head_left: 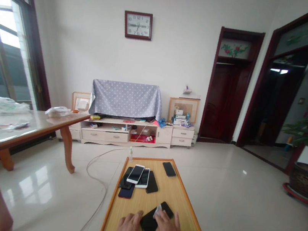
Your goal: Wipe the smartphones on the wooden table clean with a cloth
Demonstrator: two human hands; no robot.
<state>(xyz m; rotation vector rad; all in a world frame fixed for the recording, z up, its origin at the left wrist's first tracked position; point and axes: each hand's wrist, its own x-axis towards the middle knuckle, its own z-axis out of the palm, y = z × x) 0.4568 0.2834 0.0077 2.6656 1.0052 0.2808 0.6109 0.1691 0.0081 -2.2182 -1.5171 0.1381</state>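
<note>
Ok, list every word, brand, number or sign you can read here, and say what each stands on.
"10", "11", "12", "1", "2", "3", "5", "6", "7", "8": on the wall clock; its other numerals are unclear.
Boxes on the cabinet: any print too small to read.
Nearest phone and other phones: no readable text.

10, 11, 12 on the wall clock (138, 26)

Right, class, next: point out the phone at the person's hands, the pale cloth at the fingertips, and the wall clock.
Phone (149, 223): head view, on its dark face.
Pale cloth (157, 211): head view, on its visible bunched part.
Wall clock (138, 25): head view, mid-dial.
</note>
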